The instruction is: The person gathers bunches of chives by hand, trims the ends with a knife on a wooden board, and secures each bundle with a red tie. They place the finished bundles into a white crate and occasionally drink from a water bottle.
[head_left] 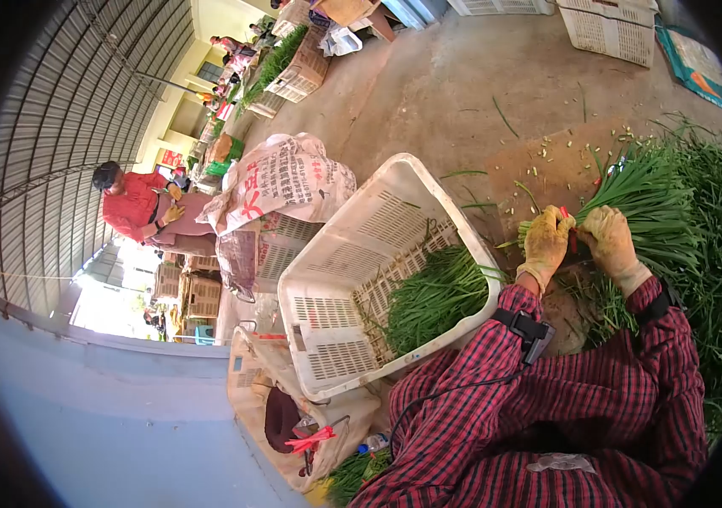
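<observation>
A bunch of garlic chives (644, 199) lies across my work spot, its long green leaves fanning out to the right. My left hand (547, 244), in a soiled yellowish glove, is closed around the bunch near its pale cut ends. Close beside it, my right hand (611, 241), gloved the same way, is closed on the bunch from the leafy side. A red tie (572, 240) shows between the two hands; which fingers grip it is partly hidden. More loose chives (721, 245) are heaped along the right.
A white plastic crate (340, 254) with chives (437, 296) inside stands left of my arms. Beyond it are a printed sack (289, 182) and a smaller basket (251, 372) holding red ties (310, 439). A person in red (137, 207) stands further off. Cut stalk bits litter the board (539, 173).
</observation>
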A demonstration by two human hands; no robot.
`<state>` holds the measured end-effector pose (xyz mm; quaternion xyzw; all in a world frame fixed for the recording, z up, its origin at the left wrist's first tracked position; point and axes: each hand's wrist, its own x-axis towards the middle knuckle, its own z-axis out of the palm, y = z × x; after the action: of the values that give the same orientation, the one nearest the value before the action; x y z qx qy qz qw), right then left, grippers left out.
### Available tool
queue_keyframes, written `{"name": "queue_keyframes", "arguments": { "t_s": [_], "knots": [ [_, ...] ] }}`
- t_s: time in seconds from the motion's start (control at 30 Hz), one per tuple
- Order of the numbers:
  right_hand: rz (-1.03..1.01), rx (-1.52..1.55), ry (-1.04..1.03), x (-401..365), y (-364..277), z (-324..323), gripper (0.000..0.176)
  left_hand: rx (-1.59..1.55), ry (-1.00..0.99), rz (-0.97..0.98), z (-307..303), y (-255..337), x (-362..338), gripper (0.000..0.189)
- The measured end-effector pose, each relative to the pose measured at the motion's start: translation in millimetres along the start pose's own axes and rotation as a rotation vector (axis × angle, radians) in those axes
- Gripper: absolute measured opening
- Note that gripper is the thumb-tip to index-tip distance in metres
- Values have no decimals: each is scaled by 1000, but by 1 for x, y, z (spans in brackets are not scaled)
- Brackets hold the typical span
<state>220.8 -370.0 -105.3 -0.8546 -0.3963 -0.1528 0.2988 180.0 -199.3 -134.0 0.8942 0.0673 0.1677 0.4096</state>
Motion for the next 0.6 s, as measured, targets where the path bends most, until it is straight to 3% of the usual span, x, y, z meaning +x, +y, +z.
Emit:
{"name": "queue_keyframes", "arguments": {
  "t_s": [0.03,0.1,0.17,0.23,0.3,0.33,0.6],
  "knots": [
    [-25,-191,-90,-2,-9,-4,4,-3,-3,3,1,1,-1,20],
    [16,-146,-161,-7,-18,0,4,77,-3,-29,0,6,0,20],
    [255,137,-22,-12,-20,17,7,127,-27,89,-6,2,0,19],
    [313,232,16,-15,-7,23,13,167,-55,197,-1,-10,0,18],
    [492,431,-21,-16,-2,23,20,-76,-15,372,-8,-9,-2,19],
    [493,441,-60,-15,4,27,22,-196,-117,183,-12,-7,-12,28],
    [475,269,-90,2,-12,0,26,-139,-35,193,-10,-2,-18,47]
  ]
}}
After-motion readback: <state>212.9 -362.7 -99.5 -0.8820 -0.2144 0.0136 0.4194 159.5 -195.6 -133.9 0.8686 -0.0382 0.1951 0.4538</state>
